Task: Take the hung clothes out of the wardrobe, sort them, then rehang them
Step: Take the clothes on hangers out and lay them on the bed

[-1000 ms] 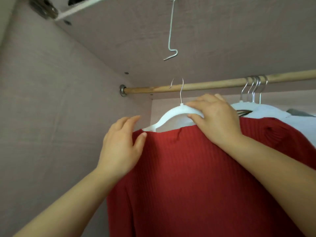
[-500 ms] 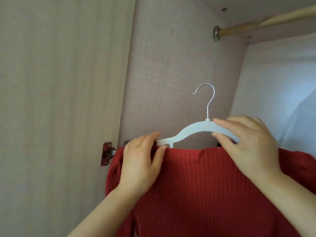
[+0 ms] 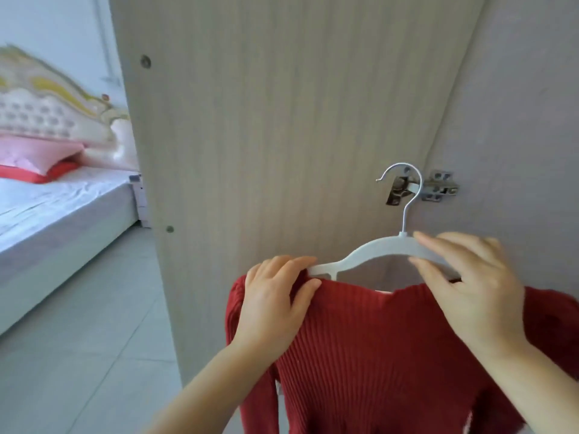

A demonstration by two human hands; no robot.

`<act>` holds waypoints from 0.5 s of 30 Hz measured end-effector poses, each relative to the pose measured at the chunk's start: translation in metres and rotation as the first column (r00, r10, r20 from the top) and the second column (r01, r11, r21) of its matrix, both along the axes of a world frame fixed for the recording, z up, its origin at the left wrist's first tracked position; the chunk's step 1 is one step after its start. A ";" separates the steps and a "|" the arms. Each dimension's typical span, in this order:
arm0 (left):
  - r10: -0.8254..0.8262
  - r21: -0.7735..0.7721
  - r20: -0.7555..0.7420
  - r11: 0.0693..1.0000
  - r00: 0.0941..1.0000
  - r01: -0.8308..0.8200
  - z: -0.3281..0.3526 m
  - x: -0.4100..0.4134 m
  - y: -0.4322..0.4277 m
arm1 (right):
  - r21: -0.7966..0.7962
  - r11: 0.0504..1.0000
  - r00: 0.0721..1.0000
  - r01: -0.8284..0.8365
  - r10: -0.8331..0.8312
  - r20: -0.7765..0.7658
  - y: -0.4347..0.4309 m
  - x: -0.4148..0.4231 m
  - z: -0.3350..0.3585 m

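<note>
A red ribbed sweater point(image 3: 376, 355) hangs on a white plastic hanger point(image 3: 369, 253) with a metal hook, held in front of the open wardrobe door point(image 3: 282, 136). My left hand point(image 3: 275, 302) grips the sweater's left shoulder over the hanger's end, thumb on the front of the knit. My right hand point(image 3: 470, 286) holds the hanger's right arm, fingers over its top and thumb beneath. The hook points up and is free of any rail. The wardrobe rail and the other clothes are out of view.
The pale wood door fills the middle, with a metal hinge point(image 3: 423, 189) behind the hook. At the left stands a bed point(image 3: 56, 208) with a white mattress, pink pillows and an ornate headboard. Grey floor tiles point(image 3: 87, 339) lie between the bed and the door.
The hanger with the red sweater has come off the rail and out of the wardrobe. My view has swung left and down, so the door and the bed show instead of the rail.
</note>
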State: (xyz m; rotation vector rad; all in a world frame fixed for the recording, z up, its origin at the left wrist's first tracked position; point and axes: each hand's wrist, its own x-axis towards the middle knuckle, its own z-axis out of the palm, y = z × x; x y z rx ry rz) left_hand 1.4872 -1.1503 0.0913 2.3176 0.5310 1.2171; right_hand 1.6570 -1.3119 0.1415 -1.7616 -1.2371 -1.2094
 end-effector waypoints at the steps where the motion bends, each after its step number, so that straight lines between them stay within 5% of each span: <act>1: 0.041 -0.015 -0.010 0.999 0.999 -0.041 -0.006 -0.013 0.007 | -0.004 0.999 0.999 -0.037 0.037 -0.011 0.014 -0.008 -0.007; 15: 0.556 -0.044 -0.007 0.830 0.831 -0.556 -0.049 -0.241 0.111 | -0.028 0.849 0.847 -0.528 0.523 -0.093 0.217 -0.189 -0.066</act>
